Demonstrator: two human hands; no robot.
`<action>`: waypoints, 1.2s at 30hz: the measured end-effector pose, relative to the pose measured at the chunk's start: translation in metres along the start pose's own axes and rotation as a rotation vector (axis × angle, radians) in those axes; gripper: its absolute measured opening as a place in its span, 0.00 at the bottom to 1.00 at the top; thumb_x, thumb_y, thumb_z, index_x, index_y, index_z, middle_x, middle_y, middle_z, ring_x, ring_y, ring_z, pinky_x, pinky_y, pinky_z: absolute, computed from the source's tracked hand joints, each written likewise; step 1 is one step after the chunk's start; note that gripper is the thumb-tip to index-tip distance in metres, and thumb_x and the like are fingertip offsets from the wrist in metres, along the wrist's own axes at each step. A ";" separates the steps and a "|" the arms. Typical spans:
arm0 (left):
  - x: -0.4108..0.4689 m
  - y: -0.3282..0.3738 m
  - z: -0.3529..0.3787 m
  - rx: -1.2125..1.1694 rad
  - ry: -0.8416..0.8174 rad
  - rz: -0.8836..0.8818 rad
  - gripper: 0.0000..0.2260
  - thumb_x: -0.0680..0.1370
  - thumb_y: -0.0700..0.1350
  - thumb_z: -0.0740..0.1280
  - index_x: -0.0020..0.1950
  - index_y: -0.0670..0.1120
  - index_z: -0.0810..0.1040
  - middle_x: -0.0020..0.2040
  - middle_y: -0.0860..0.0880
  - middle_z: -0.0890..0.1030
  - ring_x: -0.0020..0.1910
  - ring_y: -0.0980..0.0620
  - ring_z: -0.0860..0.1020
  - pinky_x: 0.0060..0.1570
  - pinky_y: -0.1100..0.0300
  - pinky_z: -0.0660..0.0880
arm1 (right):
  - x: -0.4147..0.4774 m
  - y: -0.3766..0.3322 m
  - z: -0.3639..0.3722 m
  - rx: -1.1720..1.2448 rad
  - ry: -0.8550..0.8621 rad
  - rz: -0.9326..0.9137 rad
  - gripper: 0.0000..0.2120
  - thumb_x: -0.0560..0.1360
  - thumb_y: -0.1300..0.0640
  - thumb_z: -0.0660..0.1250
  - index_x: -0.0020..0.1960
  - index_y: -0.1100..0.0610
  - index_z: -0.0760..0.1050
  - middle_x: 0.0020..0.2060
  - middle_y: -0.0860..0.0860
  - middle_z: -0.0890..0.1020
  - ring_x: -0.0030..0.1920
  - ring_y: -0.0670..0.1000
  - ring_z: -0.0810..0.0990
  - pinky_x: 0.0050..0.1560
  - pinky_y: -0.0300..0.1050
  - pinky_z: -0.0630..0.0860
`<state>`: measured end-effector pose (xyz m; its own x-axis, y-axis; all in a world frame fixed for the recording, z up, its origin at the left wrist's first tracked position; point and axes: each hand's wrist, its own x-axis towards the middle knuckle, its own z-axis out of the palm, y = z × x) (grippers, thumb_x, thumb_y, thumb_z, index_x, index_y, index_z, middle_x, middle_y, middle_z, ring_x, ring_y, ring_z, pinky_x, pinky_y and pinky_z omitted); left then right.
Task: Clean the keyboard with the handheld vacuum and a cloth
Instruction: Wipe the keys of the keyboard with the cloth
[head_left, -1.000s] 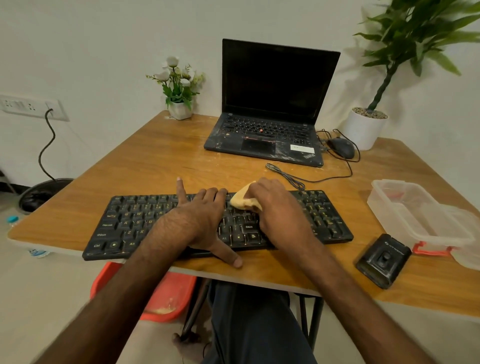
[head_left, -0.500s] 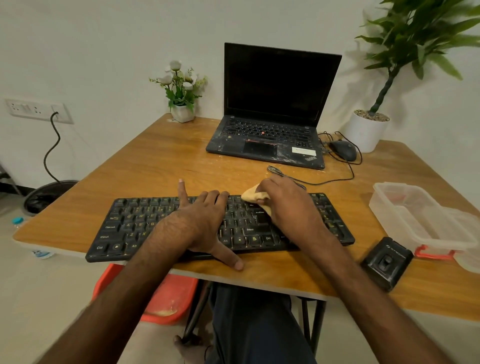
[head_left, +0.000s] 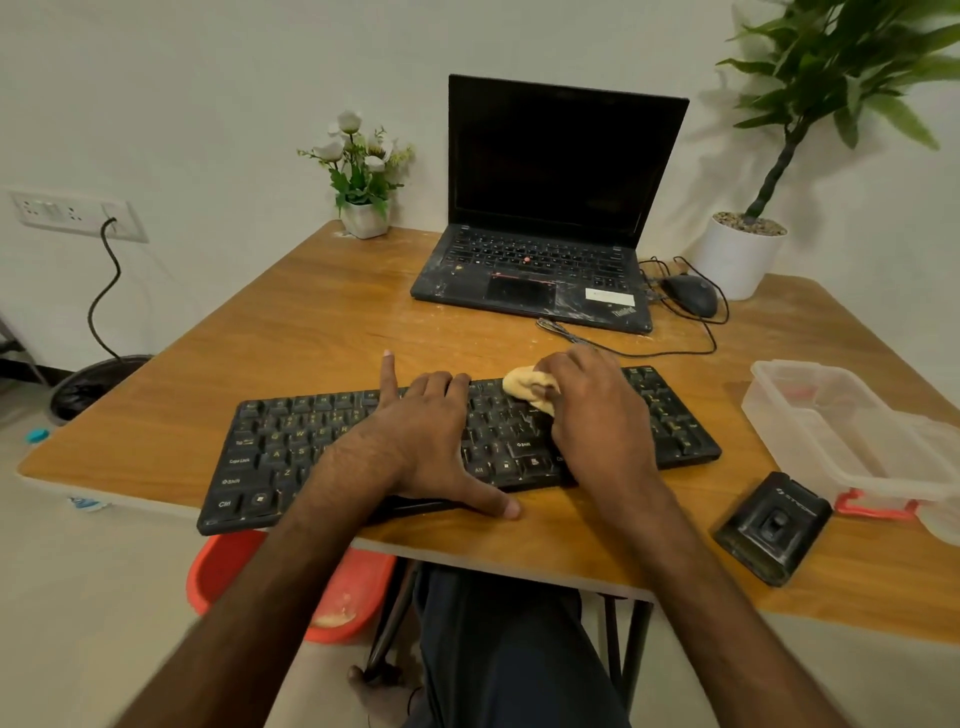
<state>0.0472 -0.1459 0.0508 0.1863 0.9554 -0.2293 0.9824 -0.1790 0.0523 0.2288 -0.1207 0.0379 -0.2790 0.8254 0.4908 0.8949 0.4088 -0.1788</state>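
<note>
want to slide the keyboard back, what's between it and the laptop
In the head view, a thin black cable lies on the table between the keyboard and the laptop; otherwise only tabletop.

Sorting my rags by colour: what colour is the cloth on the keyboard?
Pale yellow-tan cloth, bunched under the right hand; the head view shows it.

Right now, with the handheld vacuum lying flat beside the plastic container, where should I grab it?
Grip the handheld vacuum across its long sides, beside the switch, coming down from above. It lies flat, switch up, both long sides clear; the plastic container crowds only its far corner.
</note>
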 end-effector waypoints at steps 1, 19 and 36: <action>0.000 0.002 0.000 -0.001 -0.001 0.003 0.67 0.58 0.82 0.63 0.82 0.42 0.43 0.82 0.45 0.53 0.81 0.46 0.50 0.71 0.32 0.29 | 0.004 0.001 0.000 0.020 -0.024 0.011 0.16 0.78 0.59 0.68 0.65 0.52 0.75 0.58 0.48 0.76 0.58 0.48 0.72 0.55 0.41 0.71; -0.024 -0.047 -0.006 -0.007 -0.127 -0.086 0.71 0.51 0.85 0.57 0.82 0.44 0.42 0.82 0.48 0.53 0.81 0.50 0.52 0.68 0.31 0.24 | 0.028 -0.034 0.003 0.035 -0.184 0.030 0.18 0.76 0.57 0.69 0.66 0.54 0.73 0.60 0.49 0.74 0.61 0.49 0.70 0.63 0.45 0.70; -0.024 -0.039 -0.005 0.028 -0.125 -0.096 0.67 0.57 0.82 0.62 0.82 0.44 0.42 0.82 0.47 0.52 0.81 0.49 0.51 0.70 0.29 0.29 | 0.026 -0.065 0.011 0.054 -0.233 -0.270 0.17 0.76 0.62 0.69 0.64 0.52 0.74 0.58 0.47 0.74 0.57 0.47 0.69 0.53 0.40 0.71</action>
<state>0.0044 -0.1604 0.0594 0.0900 0.9319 -0.3515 0.9953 -0.0969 -0.0021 0.1596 -0.1212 0.0531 -0.5801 0.7491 0.3200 0.7604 0.6388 -0.1168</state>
